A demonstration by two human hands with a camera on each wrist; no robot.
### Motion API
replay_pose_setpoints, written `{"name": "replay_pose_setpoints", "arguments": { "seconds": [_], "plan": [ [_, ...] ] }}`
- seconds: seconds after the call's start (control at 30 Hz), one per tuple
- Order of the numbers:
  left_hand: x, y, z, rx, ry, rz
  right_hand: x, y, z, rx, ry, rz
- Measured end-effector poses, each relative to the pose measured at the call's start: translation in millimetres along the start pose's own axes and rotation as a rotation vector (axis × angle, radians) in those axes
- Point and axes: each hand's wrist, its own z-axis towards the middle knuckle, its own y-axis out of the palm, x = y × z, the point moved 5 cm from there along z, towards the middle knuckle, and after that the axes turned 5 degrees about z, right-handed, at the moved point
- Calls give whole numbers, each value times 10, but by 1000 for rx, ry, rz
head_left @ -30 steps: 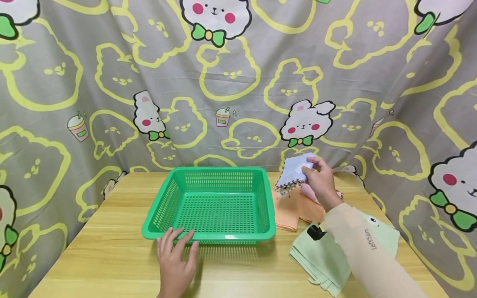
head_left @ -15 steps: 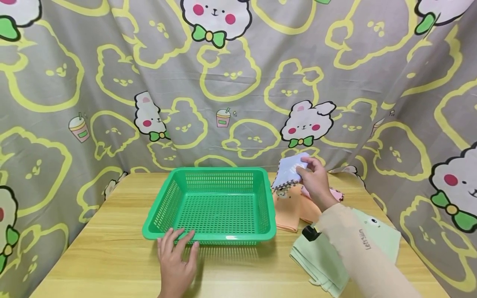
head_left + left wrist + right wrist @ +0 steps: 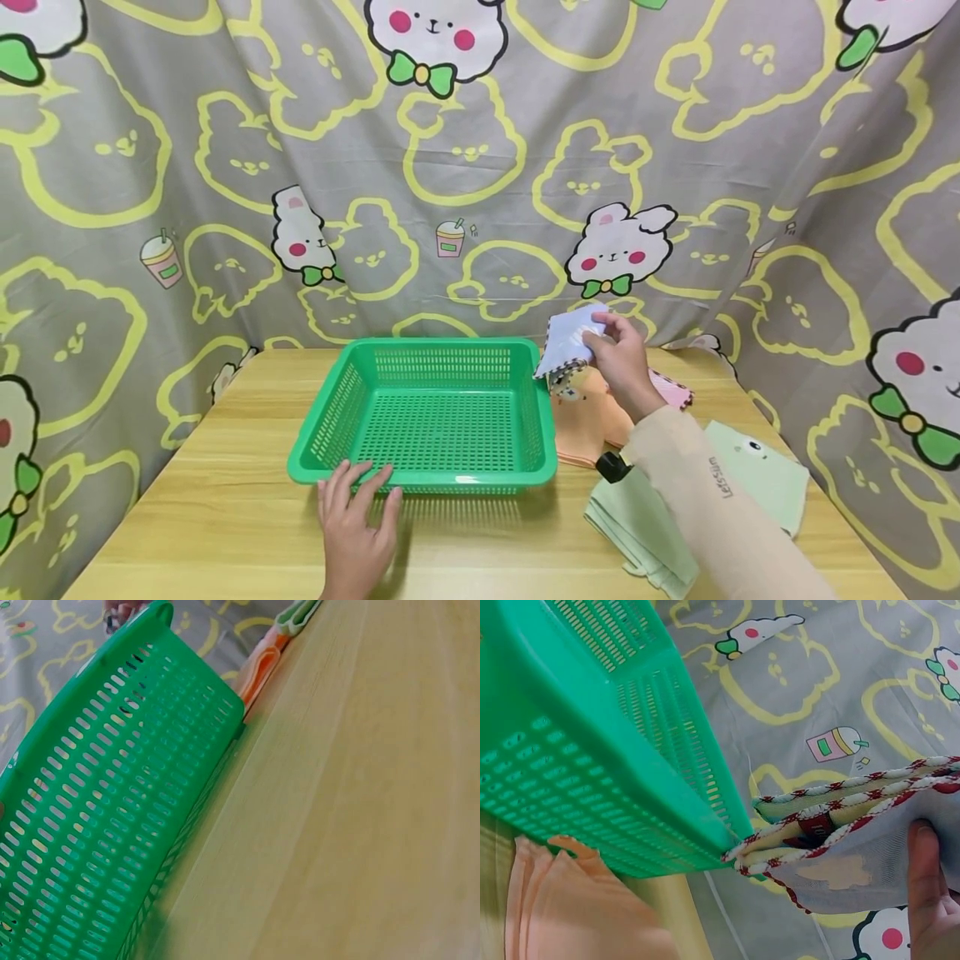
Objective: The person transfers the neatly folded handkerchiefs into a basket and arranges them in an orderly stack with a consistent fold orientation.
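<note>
My right hand [image 3: 622,360] pinches a folded light-blue small towel [image 3: 567,340] between thumb and fingers, raised just beyond the right rim of the green plastic basket [image 3: 547,433]. In the right wrist view the folded layers of the towel [image 3: 840,870] show a red-and-white stitched edging and a small dark red label. The thumb [image 3: 924,862] presses on its outer face. At the basket's front rim my left hand [image 3: 358,521] rests with loosely spread fingers touching it. The basket's perforated floor is bare.
An orange folded towel [image 3: 588,421] lies right of the basket, beside a pink one [image 3: 670,390] partly behind my right hand. Green towels [image 3: 645,521] lie nearer, partly under my sleeve [image 3: 712,492]. A patterned curtain [image 3: 480,167] hangs behind the wooden table [image 3: 225,517].
My right hand has moved left with the light-blue towel, from above the orange and pink towels to the basket's right rim. My left hand has stayed at the front rim.
</note>
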Motion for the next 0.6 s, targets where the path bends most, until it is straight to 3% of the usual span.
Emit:
{"name": "replay_pose_setpoints", "arguments": {
  "seconds": [0.6],
  "plan": [
    [-1,0,-5,-2,5,9,-126,232,-11,-63,-30,64]
  ]
}}
